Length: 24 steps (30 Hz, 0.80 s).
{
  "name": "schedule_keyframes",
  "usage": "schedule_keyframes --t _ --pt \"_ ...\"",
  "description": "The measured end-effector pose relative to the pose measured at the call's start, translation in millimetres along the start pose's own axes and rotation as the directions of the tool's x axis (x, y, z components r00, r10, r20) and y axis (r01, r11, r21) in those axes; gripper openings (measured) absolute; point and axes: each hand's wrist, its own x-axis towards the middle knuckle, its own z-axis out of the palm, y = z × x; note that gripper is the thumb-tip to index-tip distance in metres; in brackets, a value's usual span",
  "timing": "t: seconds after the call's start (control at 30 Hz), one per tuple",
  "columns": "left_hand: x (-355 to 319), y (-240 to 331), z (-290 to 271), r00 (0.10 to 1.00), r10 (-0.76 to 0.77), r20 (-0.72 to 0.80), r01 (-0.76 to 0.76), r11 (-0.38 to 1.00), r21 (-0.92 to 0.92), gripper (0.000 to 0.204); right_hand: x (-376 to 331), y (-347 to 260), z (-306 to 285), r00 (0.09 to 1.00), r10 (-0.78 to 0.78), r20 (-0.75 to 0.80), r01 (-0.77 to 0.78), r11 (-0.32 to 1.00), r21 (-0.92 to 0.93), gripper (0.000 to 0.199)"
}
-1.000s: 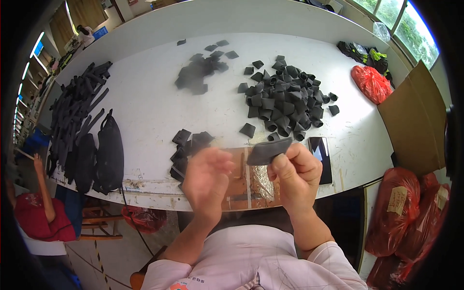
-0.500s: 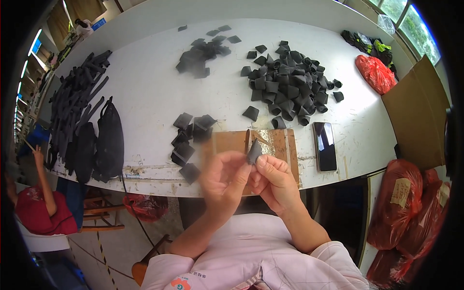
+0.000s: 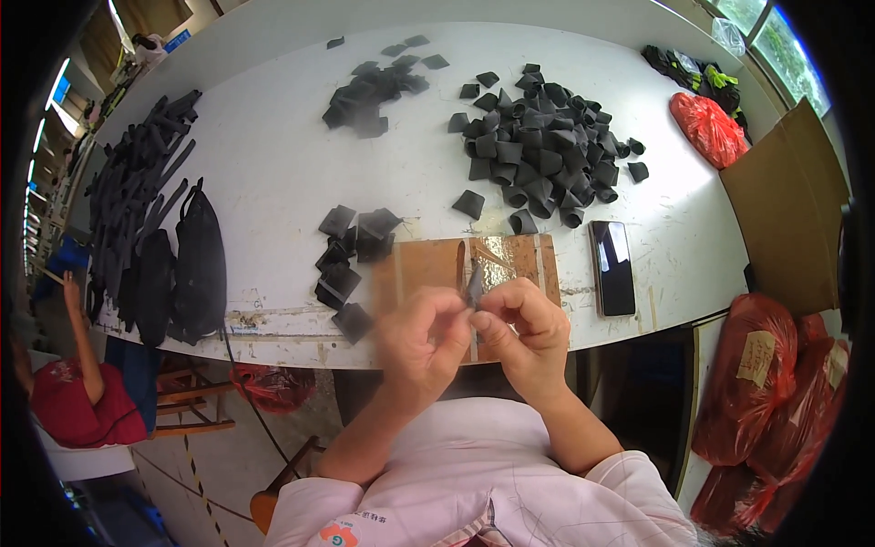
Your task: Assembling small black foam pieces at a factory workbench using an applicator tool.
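Note:
Between the fingertips of both hands I hold a small dark grey fabric piece (image 3: 475, 284), narrow edge up, over the front of the table. My left hand (image 3: 424, 342) pinches its left side; my right hand (image 3: 524, 333) pinches its right side with thumb and fingers. Much of the piece is hidden by the fingers. Beneath lies a brown board (image 3: 419, 260) with shiny clear tape across it. Left of the board is a small group of folded dark pieces (image 3: 338, 281). Farther right, a big heap of curled dark fabric pieces (image 3: 547, 150) covers the table.
A flatter dark pile (image 3: 369, 96) lies at the back. Long dark strips (image 3: 137, 173) and black pouch-like bundles (image 3: 200, 264) are at the left. A phone (image 3: 612, 269) rests right of the board. Red bags (image 3: 756, 383) stand at the right; another person (image 3: 87, 401) sits at the left.
My right hand has turned and its fingers have curled in closer around the piece. The piece now shows a narrower side. The whole view has shifted slightly.

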Motion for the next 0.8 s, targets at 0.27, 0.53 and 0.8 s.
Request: schedule_keyframes --t 0.27,0.53,0.8 --pt "-8.0 0.6 7.3 0.995 -0.074 -0.071 0.080 0.993 0.086 0.009 7.4 16.6 -1.0 0.817 -0.567 0.102 0.518 0.646 -0.561 0.024" --pt "28.5 -83.4 -36.1 0.908 -0.065 -0.413 0.194 0.941 0.277 0.010 83.3 27.6 -50.1 0.920 -0.218 -0.325 0.067 0.906 -0.419 0.004" --pt "72.4 -213.3 -97.2 0.911 -0.325 -0.252 0.399 0.544 0.738 0.013 63.4 49.8 -52.5 0.940 0.202 -0.275 -0.232 0.969 -0.081 0.014"
